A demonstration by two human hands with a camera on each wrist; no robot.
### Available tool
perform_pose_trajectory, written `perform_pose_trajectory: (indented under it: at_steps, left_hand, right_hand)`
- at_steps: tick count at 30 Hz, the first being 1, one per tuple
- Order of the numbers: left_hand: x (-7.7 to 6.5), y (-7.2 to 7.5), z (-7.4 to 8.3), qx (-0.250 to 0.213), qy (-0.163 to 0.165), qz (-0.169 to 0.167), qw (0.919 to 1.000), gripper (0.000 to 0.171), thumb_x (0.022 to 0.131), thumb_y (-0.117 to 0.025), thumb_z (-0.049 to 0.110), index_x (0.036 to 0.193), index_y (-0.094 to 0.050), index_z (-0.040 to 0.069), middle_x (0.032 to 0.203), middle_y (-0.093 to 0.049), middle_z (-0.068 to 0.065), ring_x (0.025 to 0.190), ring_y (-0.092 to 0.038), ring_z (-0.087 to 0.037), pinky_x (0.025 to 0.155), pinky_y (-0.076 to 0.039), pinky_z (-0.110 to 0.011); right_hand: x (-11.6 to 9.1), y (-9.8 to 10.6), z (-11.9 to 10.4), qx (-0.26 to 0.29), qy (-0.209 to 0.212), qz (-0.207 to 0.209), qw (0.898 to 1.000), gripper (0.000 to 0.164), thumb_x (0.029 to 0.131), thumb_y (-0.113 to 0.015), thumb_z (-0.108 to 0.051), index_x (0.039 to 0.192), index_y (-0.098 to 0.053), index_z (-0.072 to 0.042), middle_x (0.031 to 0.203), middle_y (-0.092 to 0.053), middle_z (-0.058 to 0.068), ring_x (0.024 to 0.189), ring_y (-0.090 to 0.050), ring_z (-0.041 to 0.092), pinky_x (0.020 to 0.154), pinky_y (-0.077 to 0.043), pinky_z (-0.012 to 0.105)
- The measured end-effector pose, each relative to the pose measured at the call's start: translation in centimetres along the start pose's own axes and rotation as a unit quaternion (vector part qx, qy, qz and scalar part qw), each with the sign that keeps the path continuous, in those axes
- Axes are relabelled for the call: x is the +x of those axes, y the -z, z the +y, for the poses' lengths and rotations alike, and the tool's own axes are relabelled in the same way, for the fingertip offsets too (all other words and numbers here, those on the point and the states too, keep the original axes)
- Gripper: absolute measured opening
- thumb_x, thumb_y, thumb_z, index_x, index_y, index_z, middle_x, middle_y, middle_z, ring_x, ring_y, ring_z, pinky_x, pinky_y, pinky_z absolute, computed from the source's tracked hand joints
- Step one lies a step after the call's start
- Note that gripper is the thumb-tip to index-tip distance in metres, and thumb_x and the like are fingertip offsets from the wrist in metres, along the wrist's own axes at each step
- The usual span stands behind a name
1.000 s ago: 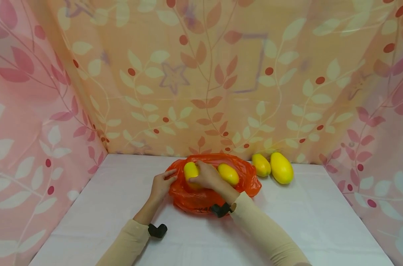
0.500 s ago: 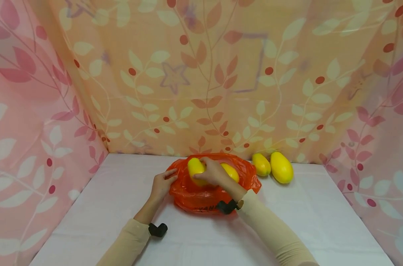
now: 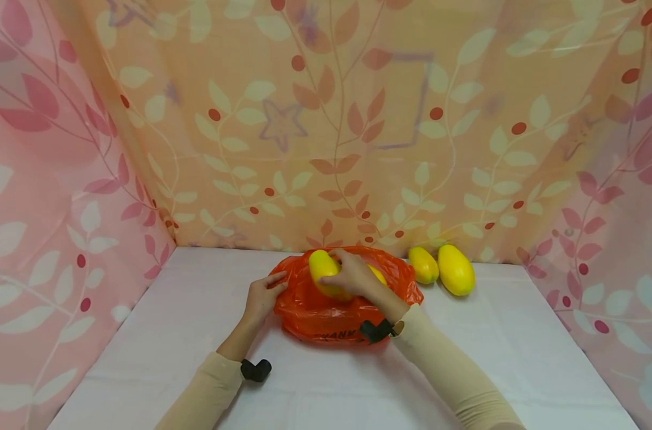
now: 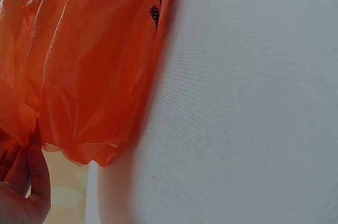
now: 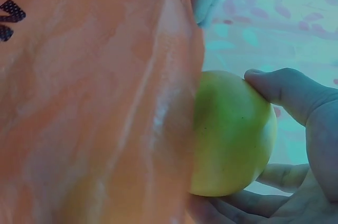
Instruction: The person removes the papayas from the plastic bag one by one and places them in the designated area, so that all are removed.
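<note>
An orange-red plastic bag [image 3: 304, 325] with dark printed letters lies with its mouth spread on the white table. My left hand [image 3: 262, 298] pinches the bag's left rim; in the left wrist view its thumb and fingers [image 4: 38, 168] meet the plastic at lower left. Over the bag's opening, my right hand [image 3: 355, 275] grips a yellow mango [image 3: 321, 272], thumb on one side and fingers on the other. The right wrist view shows that mango [image 5: 232, 134] partly hidden behind the bag's rim. Another yellow fruit [image 3: 378, 275] shows in the bag behind the right hand.
Two more yellow fruits, a smaller one [image 3: 424, 266] and a larger one [image 3: 456, 270], lie right of the bag near the table's back edge. Leaf-patterned cloth [image 3: 282, 179] hangs behind the white table [image 3: 519, 358] and on both sides.
My right hand has shifted the gripped mango to the right and slightly up within the bag's opening, covering more of the other fruit. The left hand stays at the rim.
</note>
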State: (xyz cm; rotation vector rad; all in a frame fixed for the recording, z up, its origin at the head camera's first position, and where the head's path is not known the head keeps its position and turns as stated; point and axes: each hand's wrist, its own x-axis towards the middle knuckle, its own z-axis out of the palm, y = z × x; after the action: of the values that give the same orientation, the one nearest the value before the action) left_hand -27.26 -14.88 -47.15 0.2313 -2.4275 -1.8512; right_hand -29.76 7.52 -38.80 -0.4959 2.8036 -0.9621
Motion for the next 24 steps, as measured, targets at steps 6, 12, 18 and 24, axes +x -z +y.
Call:
perform_pose_trajectory:
  at_steps: [6, 12, 18, 24]
  left_hand:
    - [0.0, 0.0, -0.1, -0.004, -0.006, -0.002, 1.0000, 0.038, 0.092, -0.063, 0.010, 0.129, -0.063, 0.003, 0.140, -0.055, -0.019, 0.138, -0.043, -0.032, 0.110, -0.043, -0.046]
    - [-0.1, -0.1, -0.1, -0.007, -0.003, -0.004, 1.0000, 0.037, 0.092, -0.063, 0.010, 0.128, -0.063, 0.003, 0.140, -0.055, -0.019, 0.138, -0.043, -0.032, 0.109, -0.043, -0.046]
    - [0.0, -0.1, -0.1, -0.008, -0.003, -0.002, 1.0000, 0.037, 0.092, -0.064, 0.010, 0.128, -0.063, 0.003, 0.140, -0.055, -0.019, 0.138, -0.043, -0.032, 0.110, -0.042, -0.046]
    - [-0.1, -0.1, -0.1, -0.007, -0.013, 0.003, 0.9999, 0.038, 0.091, -0.064, 0.009, 0.127, -0.064, 0.002, 0.137, -0.057, -0.020, 0.138, -0.043, -0.033, 0.112, -0.040, -0.046]
  right_hand:
    - [-0.5, 0.8, -0.2, 0.009, 0.002, 0.007, 1.000, 0.073, 0.080, -0.077, -0.041, 0.140, -0.049, -0.009, 0.124, -0.063, 0.010, 0.098, -0.058, 0.023, 0.085, -0.053, 0.036]
    - [-0.8, 1.5, 0.0, 0.022, -0.001, 0.007, 1.000, 0.073, 0.079, -0.078, -0.040, 0.140, -0.049, -0.011, 0.124, -0.062, 0.008, 0.098, -0.058, 0.023, 0.084, -0.054, 0.036]
    - [-0.8, 2.1, 0.2, 0.035, 0.014, 0.007, 0.999, 0.072, 0.081, -0.078, -0.036, 0.141, -0.046, -0.014, 0.126, -0.060, 0.009, 0.102, -0.058, 0.024, 0.088, -0.054, 0.039]
    - [-0.8, 2.8, 0.6, 0.046, 0.030, 0.011, 0.998, 0.072, 0.082, -0.077, -0.035, 0.142, -0.045, -0.011, 0.132, -0.057, 0.012, 0.109, -0.058, 0.028, 0.093, -0.052, 0.044]
